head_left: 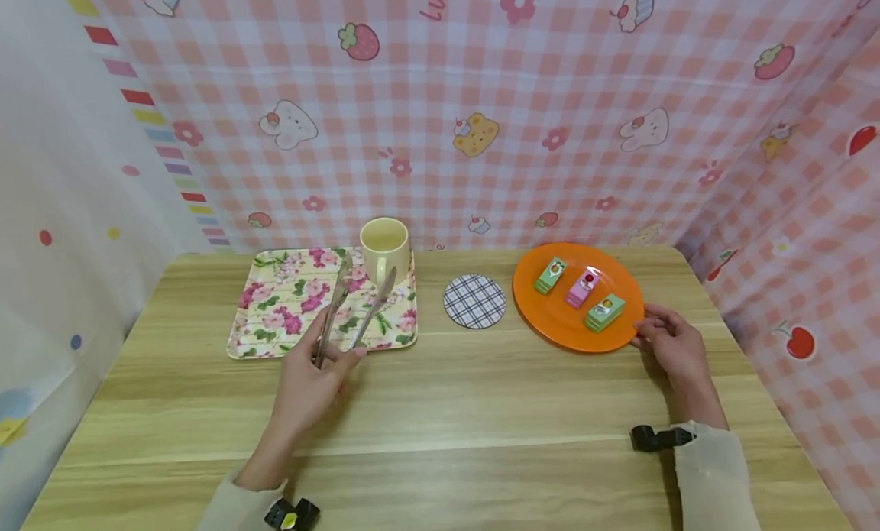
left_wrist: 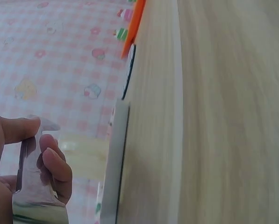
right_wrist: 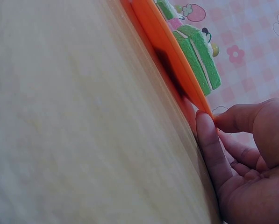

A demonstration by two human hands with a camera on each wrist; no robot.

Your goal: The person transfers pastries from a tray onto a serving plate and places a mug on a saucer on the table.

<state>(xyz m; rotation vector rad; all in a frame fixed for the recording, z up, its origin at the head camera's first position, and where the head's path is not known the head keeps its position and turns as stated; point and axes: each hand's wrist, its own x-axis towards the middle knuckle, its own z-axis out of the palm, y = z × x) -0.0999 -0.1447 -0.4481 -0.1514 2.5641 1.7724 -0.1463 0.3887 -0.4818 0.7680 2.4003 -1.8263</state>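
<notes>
My left hand (head_left: pixel 309 378) grips a pair of metal tongs (head_left: pixel 334 298), thumb on one side and fingers on the other. The two arms of the tongs stand apart and point away from me over the floral tray (head_left: pixel 257 340); one tip overlaps the pale yellow mug (head_left: pixel 382 241) in the head view. At the right, my right hand (head_left: pixel 677 348) pinches the rim of the orange plate (head_left: pixel 543 317) between thumb and fingers. On that plate sit a green toy cake slice (head_left: pixel 550 276), a pink one (head_left: pixel 582 288) and another green one (right_wrist: pixel 197 58).
Between tray and plate lies a round checked coaster (head_left: pixel 474 302). The wooden table (head_left: pixel 474 416) runs back to a pink checked cloth (head_left: pixel 426 126), which continues along the right side. A white cloth (head_left: pixel 76 233) hangs at the left.
</notes>
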